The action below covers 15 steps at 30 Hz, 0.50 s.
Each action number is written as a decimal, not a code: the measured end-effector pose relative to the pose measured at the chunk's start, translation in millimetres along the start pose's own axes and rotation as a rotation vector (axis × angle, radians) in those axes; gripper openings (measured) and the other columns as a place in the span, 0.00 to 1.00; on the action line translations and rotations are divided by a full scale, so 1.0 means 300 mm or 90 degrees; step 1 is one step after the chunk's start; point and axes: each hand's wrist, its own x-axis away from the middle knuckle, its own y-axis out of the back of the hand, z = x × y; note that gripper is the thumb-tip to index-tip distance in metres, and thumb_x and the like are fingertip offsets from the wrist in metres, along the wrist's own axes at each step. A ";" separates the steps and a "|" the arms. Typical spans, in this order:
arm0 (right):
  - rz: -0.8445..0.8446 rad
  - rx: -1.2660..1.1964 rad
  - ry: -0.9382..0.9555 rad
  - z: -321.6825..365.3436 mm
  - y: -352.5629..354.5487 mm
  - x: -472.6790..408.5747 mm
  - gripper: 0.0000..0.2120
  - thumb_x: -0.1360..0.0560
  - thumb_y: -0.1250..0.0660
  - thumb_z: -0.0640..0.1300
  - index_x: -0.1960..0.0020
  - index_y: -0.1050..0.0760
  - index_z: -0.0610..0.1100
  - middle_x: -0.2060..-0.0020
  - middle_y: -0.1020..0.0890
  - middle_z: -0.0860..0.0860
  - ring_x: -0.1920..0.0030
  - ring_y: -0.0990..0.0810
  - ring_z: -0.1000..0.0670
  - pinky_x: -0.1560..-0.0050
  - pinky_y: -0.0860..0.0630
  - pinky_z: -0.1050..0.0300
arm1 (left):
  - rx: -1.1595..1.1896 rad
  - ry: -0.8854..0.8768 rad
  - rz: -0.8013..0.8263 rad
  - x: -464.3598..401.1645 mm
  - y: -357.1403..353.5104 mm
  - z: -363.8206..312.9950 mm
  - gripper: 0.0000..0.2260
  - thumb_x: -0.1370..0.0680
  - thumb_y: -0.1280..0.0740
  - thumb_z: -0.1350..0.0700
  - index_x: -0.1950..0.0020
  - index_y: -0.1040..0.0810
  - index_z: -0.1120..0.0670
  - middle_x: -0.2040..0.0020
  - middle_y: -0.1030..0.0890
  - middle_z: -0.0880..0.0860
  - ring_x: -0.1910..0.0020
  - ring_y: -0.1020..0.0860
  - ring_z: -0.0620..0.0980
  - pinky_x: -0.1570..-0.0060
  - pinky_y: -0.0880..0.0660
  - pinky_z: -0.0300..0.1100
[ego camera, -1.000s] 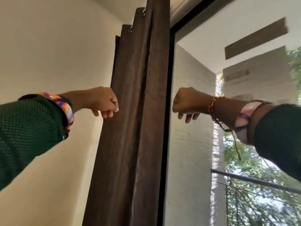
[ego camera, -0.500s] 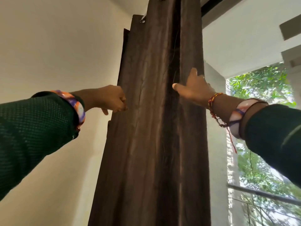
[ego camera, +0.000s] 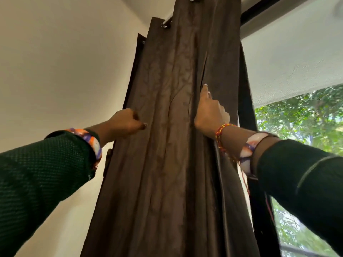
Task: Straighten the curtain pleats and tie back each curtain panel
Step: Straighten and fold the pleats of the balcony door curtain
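Head view, left hand: The left hand (ego camera: 126, 123) is reaching up from a dark green sleeve (ego camera: 42, 175) and closing in a fist on the left edge of the curtain (ego camera: 167, 145), fingers curling round the fabric and holding it.
Head view, right hand: The right hand (ego camera: 210, 112) is stretching up along the curtain's right-hand folds, index finger pointing upward, the other fingers tucking into a pleat; whether they are actually pinching cloth cannot be told.
Wrists: A coloured band (ego camera: 89, 141) is showing at the left cuff; a red and yellow thread (ego camera: 222, 134) is circling the right wrist.
Curtain look: Dark brown, creased, gathered into narrow vertical pleats, hanging by metal eyelets (ego camera: 166, 25) on a rod.
Curtain place: It is hanging between a cream wall (ego camera: 65, 71) to its left and a window (ego camera: 297, 127) to its right.
Curtain axis: Its long axis is running vertically, the top narrowing away overhead.
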 end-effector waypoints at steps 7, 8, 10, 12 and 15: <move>-0.010 0.002 0.072 0.066 -0.226 -0.135 0.35 0.24 0.43 0.36 0.23 0.57 0.45 0.28 0.36 0.43 0.33 0.31 0.37 0.36 0.33 0.46 | 0.190 0.005 -0.121 -0.204 -0.078 0.191 0.28 0.23 0.50 0.36 0.41 0.26 0.57 0.41 0.24 0.58 0.42 0.26 0.59 0.42 0.28 0.54; -0.011 0.004 0.080 0.079 -0.262 -0.155 0.35 0.25 0.43 0.36 0.23 0.56 0.45 0.29 0.35 0.43 0.33 0.31 0.37 0.37 0.32 0.46 | 0.191 -0.002 -0.134 -0.236 -0.088 0.210 0.28 0.24 0.50 0.35 0.42 0.26 0.56 0.41 0.24 0.58 0.42 0.26 0.58 0.42 0.28 0.53; -0.009 0.006 0.095 0.106 -0.327 -0.188 0.34 0.25 0.43 0.36 0.23 0.55 0.45 0.31 0.33 0.41 0.34 0.30 0.37 0.38 0.31 0.47 | 0.200 -0.018 -0.164 -0.298 -0.106 0.248 0.28 0.24 0.49 0.35 0.42 0.26 0.56 0.40 0.25 0.58 0.42 0.27 0.58 0.42 0.29 0.52; -0.004 -0.001 0.105 0.126 -0.385 -0.218 0.35 0.25 0.43 0.36 0.23 0.55 0.45 0.31 0.32 0.40 0.35 0.30 0.36 0.38 0.31 0.47 | 0.221 -0.025 -0.166 -0.350 -0.124 0.277 0.28 0.24 0.48 0.35 0.41 0.26 0.56 0.39 0.25 0.57 0.42 0.27 0.57 0.42 0.30 0.51; 0.001 0.005 0.119 0.151 -0.470 -0.271 0.35 0.24 0.43 0.37 0.23 0.55 0.46 0.31 0.33 0.39 0.35 0.30 0.36 0.39 0.31 0.46 | 0.239 -0.028 -0.166 -0.419 -0.160 0.349 0.32 0.28 0.47 0.29 0.43 0.24 0.54 0.40 0.23 0.56 0.42 0.26 0.57 0.38 0.31 0.52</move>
